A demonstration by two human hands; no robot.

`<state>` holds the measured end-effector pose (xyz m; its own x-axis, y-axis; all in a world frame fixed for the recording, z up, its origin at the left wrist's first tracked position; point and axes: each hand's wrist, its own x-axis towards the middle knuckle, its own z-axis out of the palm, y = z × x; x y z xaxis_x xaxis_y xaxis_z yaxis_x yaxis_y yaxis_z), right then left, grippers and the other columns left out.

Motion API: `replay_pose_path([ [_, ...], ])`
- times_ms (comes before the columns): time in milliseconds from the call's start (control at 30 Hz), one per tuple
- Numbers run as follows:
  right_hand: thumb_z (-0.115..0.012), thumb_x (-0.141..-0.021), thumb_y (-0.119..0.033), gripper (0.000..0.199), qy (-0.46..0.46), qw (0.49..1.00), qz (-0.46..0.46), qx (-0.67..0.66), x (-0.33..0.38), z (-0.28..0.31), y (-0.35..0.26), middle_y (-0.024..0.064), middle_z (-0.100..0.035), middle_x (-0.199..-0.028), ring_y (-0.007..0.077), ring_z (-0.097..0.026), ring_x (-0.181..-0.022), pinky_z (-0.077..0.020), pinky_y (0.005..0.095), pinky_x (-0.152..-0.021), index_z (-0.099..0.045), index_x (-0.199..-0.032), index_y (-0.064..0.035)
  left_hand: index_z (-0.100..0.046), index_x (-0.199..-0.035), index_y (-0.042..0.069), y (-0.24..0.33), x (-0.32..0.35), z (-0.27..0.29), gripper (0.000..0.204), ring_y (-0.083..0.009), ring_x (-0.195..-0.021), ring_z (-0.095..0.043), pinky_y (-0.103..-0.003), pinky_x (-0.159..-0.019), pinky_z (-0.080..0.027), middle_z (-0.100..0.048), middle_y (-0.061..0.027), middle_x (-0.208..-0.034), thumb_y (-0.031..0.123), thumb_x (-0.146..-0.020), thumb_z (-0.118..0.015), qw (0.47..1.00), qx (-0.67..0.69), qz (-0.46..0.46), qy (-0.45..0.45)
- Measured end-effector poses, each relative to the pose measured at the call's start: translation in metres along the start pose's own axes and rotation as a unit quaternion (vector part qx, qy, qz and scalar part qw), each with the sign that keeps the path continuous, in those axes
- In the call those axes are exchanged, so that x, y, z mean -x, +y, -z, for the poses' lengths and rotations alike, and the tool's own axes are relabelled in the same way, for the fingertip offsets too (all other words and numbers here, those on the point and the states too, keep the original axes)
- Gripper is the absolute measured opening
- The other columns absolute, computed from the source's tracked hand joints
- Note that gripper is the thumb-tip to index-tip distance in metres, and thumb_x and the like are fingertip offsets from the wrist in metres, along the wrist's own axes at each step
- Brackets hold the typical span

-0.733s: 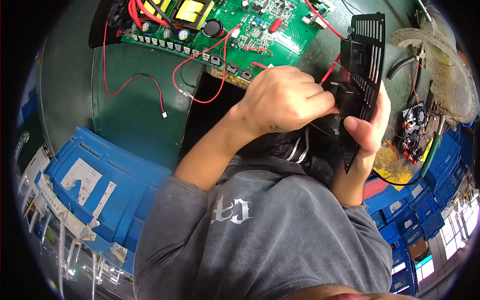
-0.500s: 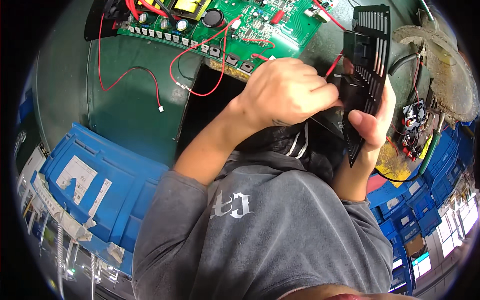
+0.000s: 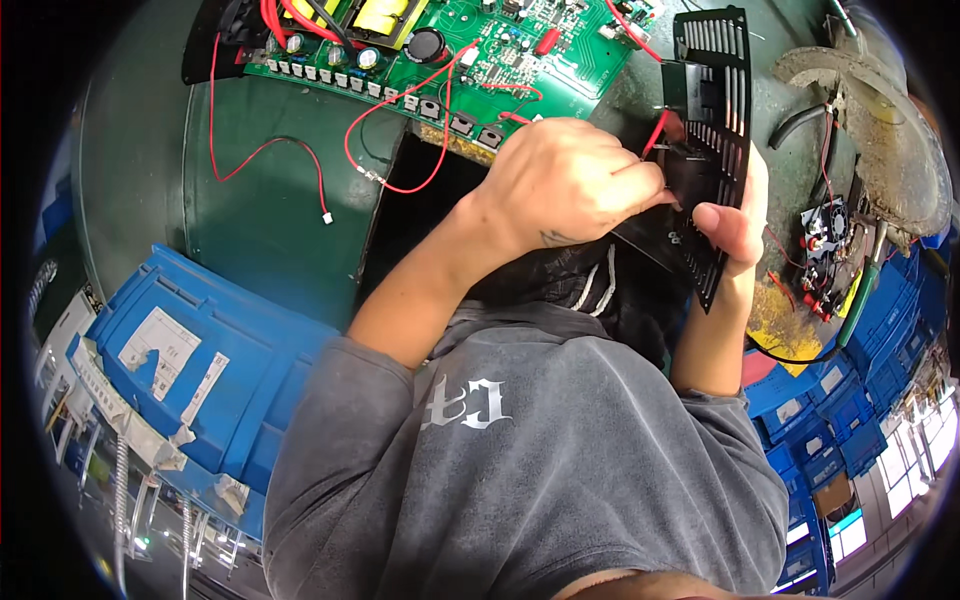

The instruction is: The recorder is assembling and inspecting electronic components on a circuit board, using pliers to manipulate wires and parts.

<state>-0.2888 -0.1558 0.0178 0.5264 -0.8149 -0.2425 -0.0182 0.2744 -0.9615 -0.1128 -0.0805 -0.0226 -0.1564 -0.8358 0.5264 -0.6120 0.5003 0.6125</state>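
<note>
We see two bare hands and one black slotted panel (image 3: 712, 150), which is held in the air, steeply tilted, in front of the body and to the right of the circuit board. The right hand (image 3: 740, 225) grips the panel by its lower part, thumb on the inner face and fingers behind the outer side. The left hand (image 3: 575, 185) is curled nearly closed, its fingertips at the panel's inner face; we cannot tell whether anything is pinched between them. One short red wire (image 3: 656, 133) shows between the left hand and the panel.

On the green workbench (image 3: 270, 190) we count one green circuit board (image 3: 575, 85), running out of view at the top. It carries two yellow-wrapped blocks (image 3: 375, 18) and one large black round part (image 3: 428, 45); three larger dark tabbed parts (image 3: 461, 124) end the row along its near edge. One thin red lead (image 3: 268, 142) ends in one white plug (image 3: 327, 217) on the bench top. By the workbench's near left edge is one big blue bin (image 3: 250, 350); toward its right side lies one yellow pad (image 3: 785, 325).
</note>
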Motion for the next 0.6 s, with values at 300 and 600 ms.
replay_pose_path([
  [300,-0.077,-0.056,-0.04,0.105,-0.047,0.999,0.003,0.017,-0.005,0.008,0.007,0.0073,-0.062,-0.118,0.0173,-0.057,-0.109,-0.0423,0.0291,-0.1,-0.051,-0.146,0.007,-0.068,-0.079,0.01,-0.003,-0.001,0.004,0.016,-0.0219,-0.053,-0.058,-0.036,-0.048,-0.045,-0.054,-0.0035,-0.06,0.019,-0.081,-0.082,0.999,-0.006,-0.032,-0.005],
  [600,-0.078,-0.059,-0.033,0.087,-0.068,0.998,-0.013,-0.011,-0.007,0.019,0.01,0.0074,-0.062,-0.111,0.0146,-0.06,-0.095,-0.0477,0.0261,-0.083,-0.057,-0.134,0.0047,-0.066,-0.076,0.01,-0.001,-0.003,0.007,0.019,-0.0255,-0.055,-0.061,-0.038,-0.049,-0.047,-0.058,-0.0057,-0.061,0.021,-0.082,-0.08,0.998,-0.036,-0.028,-0.033],
])
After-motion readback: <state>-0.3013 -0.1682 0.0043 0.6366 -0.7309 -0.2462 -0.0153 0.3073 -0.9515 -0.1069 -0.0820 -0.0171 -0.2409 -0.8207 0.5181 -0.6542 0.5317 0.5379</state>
